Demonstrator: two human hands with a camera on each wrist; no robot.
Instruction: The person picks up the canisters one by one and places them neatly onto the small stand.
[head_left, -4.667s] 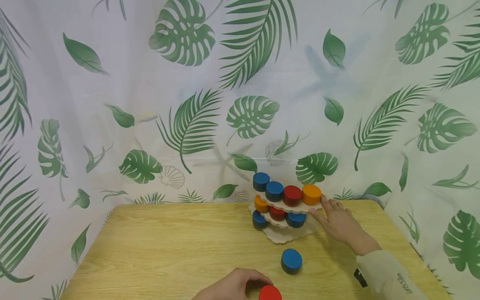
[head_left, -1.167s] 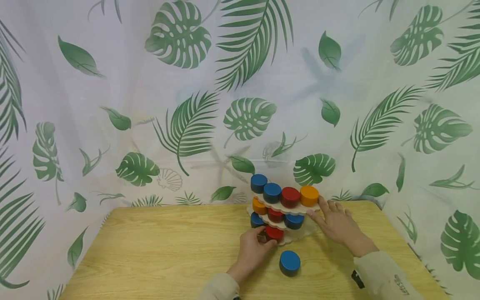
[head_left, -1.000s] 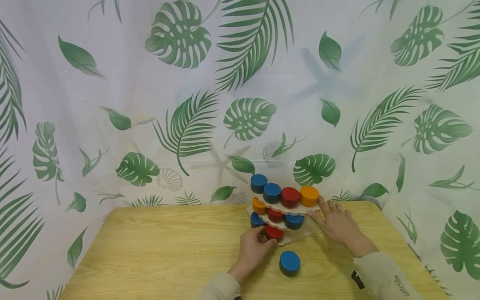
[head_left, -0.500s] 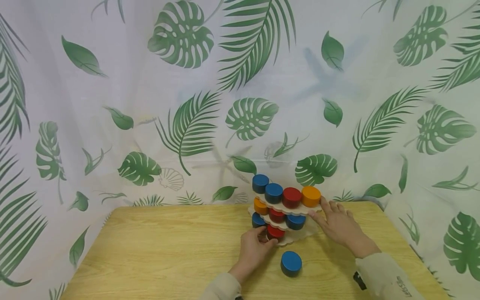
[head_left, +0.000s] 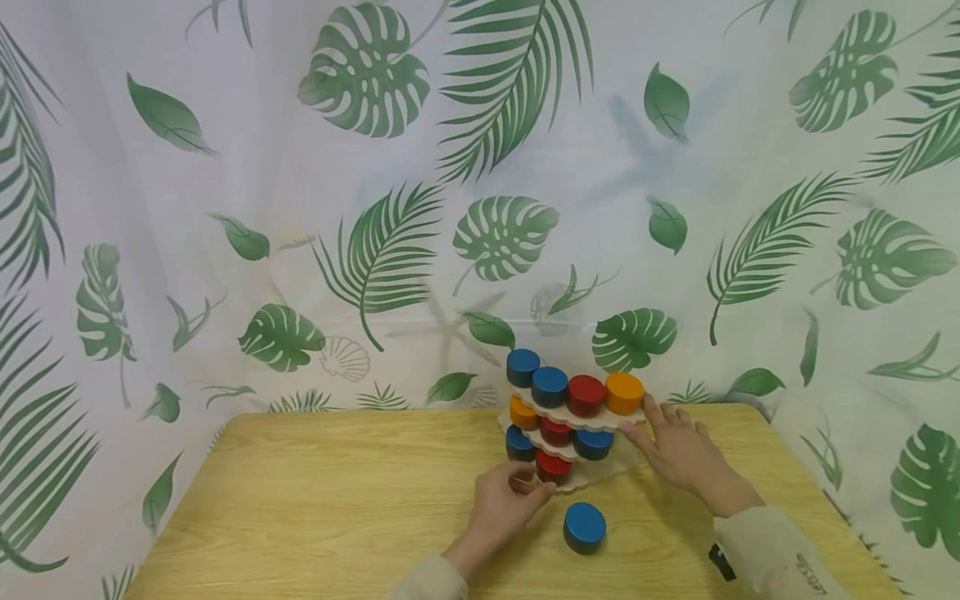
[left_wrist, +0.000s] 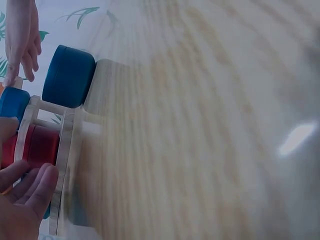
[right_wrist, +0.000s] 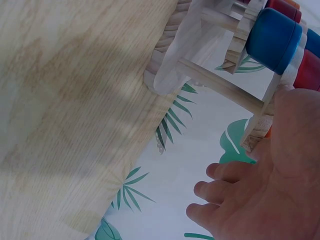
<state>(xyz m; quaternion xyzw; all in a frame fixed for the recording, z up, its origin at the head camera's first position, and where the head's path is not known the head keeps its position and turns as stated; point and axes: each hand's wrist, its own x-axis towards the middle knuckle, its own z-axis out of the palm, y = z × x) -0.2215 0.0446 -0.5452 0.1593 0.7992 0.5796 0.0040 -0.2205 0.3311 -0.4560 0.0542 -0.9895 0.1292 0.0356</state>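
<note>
A tiered wooden rack point(head_left: 573, 479) of coloured discs is seen at the back of the counter point(head_left: 300, 500). The left hand point(head_left: 504, 500), fingers loosely curled and holding nothing, is placed just before the red disc point(head_left: 553, 465) on the lowest tier. The right hand point(head_left: 678, 446), fingers flat, is pressed against the top tier's edge. The rack could be tipped by a nudge. No readable writing is shown.

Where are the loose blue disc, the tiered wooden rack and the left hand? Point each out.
loose blue disc point(head_left: 585, 525): head view, on its flat top face.
tiered wooden rack point(head_left: 600, 421): head view, on the top shelf's front edge.
left hand point(head_left: 504, 502): head view, on its back.
</note>
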